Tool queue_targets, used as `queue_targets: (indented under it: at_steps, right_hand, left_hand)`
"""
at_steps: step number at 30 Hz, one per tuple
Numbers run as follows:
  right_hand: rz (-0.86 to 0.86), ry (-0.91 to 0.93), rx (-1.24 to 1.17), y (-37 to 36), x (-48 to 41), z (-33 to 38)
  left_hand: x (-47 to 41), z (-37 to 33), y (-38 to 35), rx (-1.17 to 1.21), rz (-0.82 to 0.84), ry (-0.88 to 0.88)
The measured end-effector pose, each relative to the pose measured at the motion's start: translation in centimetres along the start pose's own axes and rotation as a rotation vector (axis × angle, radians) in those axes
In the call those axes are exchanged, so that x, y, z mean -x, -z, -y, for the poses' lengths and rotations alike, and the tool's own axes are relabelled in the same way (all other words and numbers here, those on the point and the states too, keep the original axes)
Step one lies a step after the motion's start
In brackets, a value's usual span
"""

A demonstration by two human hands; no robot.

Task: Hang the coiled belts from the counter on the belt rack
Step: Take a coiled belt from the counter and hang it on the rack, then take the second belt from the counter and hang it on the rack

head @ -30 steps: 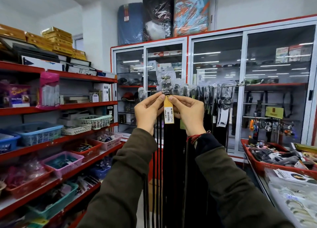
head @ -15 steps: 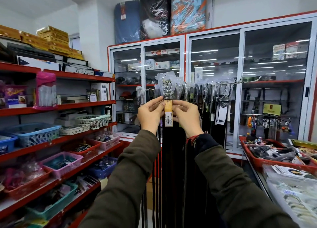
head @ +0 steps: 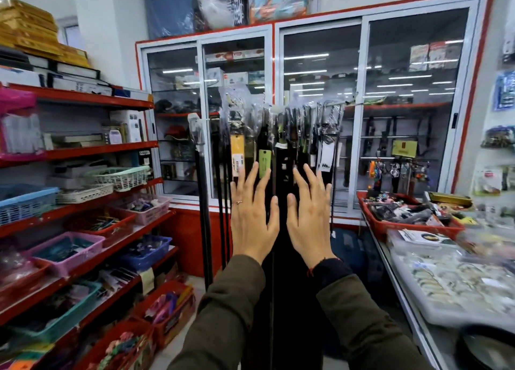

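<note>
Hovering spread and empty, the left hand (head: 252,222) and right hand (head: 309,219) are facing the hanging belts (head: 278,146); turning toward the desk (head: 395,263) for another coil seems wise.

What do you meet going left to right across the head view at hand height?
Light blue basket → white wicker basket → left hand, open → right hand, open, both in front of the hanging belts → red tray on the counter.

The long black hanging belts (head: 281,300) run out of sight behind olive-green sleeves (head: 223,314); the goods on the white glass-topped counter (head: 418,308) are blurred.
</note>
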State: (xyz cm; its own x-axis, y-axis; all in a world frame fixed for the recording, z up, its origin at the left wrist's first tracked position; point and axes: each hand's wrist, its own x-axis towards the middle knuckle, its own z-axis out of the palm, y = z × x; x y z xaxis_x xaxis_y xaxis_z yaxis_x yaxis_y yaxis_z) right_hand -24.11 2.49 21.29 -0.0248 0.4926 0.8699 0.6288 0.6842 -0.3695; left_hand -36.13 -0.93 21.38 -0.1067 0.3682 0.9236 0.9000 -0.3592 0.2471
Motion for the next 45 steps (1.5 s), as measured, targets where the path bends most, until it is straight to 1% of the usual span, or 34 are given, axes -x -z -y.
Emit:
queue_targets:
  at_steps: [4, 12, 16, 21, 25, 30, 32, 35, 37, 39, 40, 42, 45]
  right_hand:
    - [0.034, -0.034, 0.102, 2.0, 3.5, -3.6]
    - [0.095, -0.181, 0.281, 7.3, 10.5, -10.0]
    - [0.144, -0.308, 0.381, 10.9, 14.0, -13.3]
    - [0.186, -0.457, 0.516, 16.2, 18.6, -16.9]
    - [0.234, -0.567, 0.648, 20.7, 21.8, -19.0]
    - [0.287, -0.733, 0.697, 26.7, 26.0, -20.8]
    - [0.369, -0.803, 0.759, 29.3, 27.6, -21.6]
    - [0.569, -0.928, 0.776, 33.3, 30.0, -22.9]
    - [0.702, -0.985, 0.748, 35.3, 31.3, -23.3]
    - [0.734, -1.018, 0.722, 36.3, 32.1, -23.5]
    - [0.721, -1.017, 0.714, 36.5, 32.4, -23.5]
    - [0.701, -0.996, 0.727, 36.7, 32.7, -23.6]
    - [0.747, -0.971, 0.754, 37.1, 32.6, -23.8]
  left_hand:
    - [3.7, -1.6, -2.7, 0.019, 0.111, 0.016]
    - [10.8, -6.3, -8.0, 0.112, 0.299, 0.065]
    - [14.4, -9.7, -10.6, 0.187, 0.409, 0.060]
    - [18.8, -14.6, -13.4, 0.295, 0.547, 0.032]
    - [21.9, -18.3, -15.6, 0.385, 0.664, -0.024]
    - [25.6, -23.2, -18.1, 0.530, 0.846, -0.120]
    - [27.2, -25.0, -18.8, 0.602, 0.943, -0.185]
    - [29.2, -27.6, -19.1, 0.682, 1.122, -0.269]
    - [30.4, -29.0, -19.0, 0.673, 1.235, -0.315]
    - [31.5, -30.4, -18.9, 0.618, 1.332, -0.395]
    - [32.0, -30.9, -18.9, 0.567, 1.354, -0.444]
    - [32.7, -31.7, -18.8, 0.466, 1.331, -0.524]
    - [33.1, -32.2, -18.6, 0.436, 1.229, -0.528]
